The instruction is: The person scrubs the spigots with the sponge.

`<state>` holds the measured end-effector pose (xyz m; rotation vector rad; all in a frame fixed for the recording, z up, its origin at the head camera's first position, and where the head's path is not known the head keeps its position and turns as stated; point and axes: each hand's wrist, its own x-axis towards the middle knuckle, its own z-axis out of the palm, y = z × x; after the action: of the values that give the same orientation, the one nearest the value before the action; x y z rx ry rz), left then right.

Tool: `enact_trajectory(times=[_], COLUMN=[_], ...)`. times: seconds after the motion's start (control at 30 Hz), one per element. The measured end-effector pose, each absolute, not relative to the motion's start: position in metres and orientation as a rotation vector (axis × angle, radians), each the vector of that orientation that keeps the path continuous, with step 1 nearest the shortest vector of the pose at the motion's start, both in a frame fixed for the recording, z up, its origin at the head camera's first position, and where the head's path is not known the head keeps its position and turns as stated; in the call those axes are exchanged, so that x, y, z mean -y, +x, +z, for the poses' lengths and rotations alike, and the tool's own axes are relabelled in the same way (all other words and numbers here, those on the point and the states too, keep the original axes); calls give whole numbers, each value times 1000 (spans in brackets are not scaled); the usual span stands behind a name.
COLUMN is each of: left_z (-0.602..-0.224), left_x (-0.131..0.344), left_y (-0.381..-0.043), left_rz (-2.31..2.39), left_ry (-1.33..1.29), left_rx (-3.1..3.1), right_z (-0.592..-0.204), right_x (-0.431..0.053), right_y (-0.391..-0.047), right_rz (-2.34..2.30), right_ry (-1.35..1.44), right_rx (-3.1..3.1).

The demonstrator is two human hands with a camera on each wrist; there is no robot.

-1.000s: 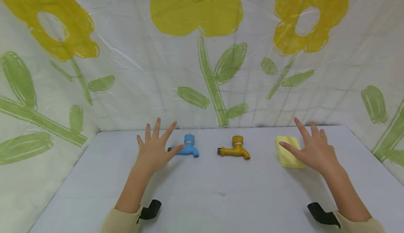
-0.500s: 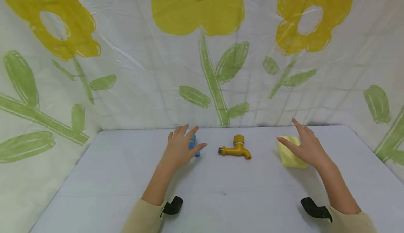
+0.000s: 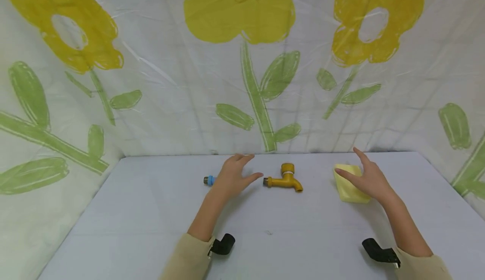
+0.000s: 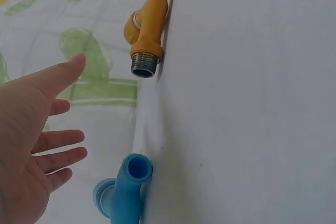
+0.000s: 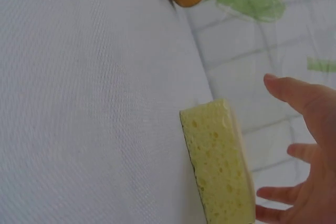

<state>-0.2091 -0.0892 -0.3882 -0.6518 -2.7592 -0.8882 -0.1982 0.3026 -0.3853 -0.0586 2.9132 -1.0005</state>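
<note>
My left hand (image 3: pixel 232 178) is over the blue tap, its thumb and fingers spread apart with nothing between them. In the head view it hides most of the blue tap (image 3: pixel 210 180); the left wrist view shows that tap's spout (image 4: pixel 137 168) below the fingers. Just right of the left thumb, a yellow tap (image 3: pixel 285 182) lies with its threaded metal end (image 4: pixel 144 65) toward this hand. My right hand (image 3: pixel 369 180), thumb and fingers apart and holding nothing, hovers over a pale yellow sponge (image 3: pixel 346 189). Its porous side (image 5: pixel 218 161) shows in the right wrist view.
All these things lie in a row near the back edge of a white table (image 3: pixel 265 238). Behind it rises a white cloth backdrop (image 3: pixel 170 103) with painted yellow flowers and green leaves. Black camera mounts (image 3: pixel 223 244) sit at both sleeve cuffs.
My left hand has moved right across the blue tap toward the yellow one, uncovering the blue tap's threaded end. The right hand has shifted slightly, staying over the sponge.
</note>
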Motion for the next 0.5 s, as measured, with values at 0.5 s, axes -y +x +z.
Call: enact_trajectory(times=[0.5], left_z=[-400], left_x=[60], left_y=[-219], left_rz=[-1149], left_ry=[-733], left_rx=[2870], right_z=[-396], right_x=[-309], right_y=[-205], right_rz=[-988], right_ry=[-23], right_rx=[-2870])
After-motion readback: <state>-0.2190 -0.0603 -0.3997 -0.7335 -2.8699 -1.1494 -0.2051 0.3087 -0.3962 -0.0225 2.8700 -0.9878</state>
